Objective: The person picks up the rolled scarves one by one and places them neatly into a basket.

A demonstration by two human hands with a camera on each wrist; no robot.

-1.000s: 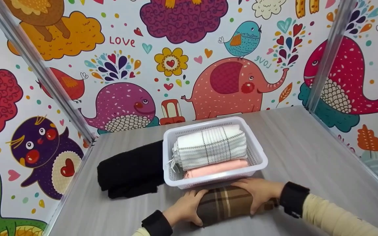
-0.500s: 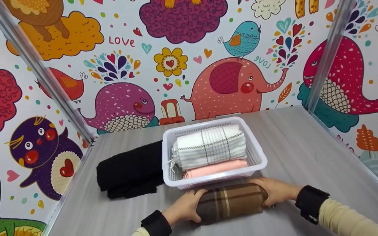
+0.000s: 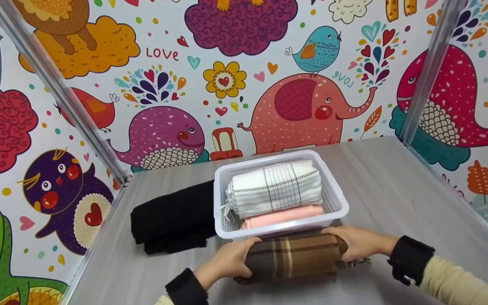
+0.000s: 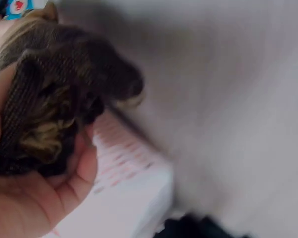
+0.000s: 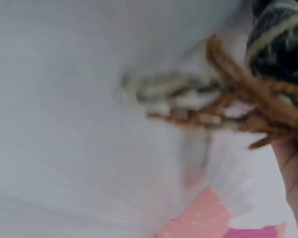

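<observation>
A folded brown plaid scarf (image 3: pixel 295 256) is held between both hands, close in front of the white basket (image 3: pixel 340 207). My left hand (image 3: pixel 231 258) grips its left end, thumb on the near side; in the left wrist view the fingers curl round the dark folded end (image 4: pixel 44 114). My right hand (image 3: pixel 360 243) grips the other end, and brown fringe (image 5: pixel 268 99) dangles there in the right wrist view. Inside the basket lie a folded white-and-grey checked scarf (image 3: pixel 275 190) and a pink folded cloth (image 3: pixel 286 217) along the near side.
A folded black cloth (image 3: pixel 172 218) lies on the grey table (image 3: pixel 379 182) against the basket's left side. Behind stands a wall panel (image 3: pixel 227 34) with cartoon animals, with metal posts (image 3: pixel 428 72) at the corners.
My right hand has slid outward to the scarf's right end. The scarf, gripped at both ends, has since risen and tilted slightly, and the left hand has shifted a little left.
</observation>
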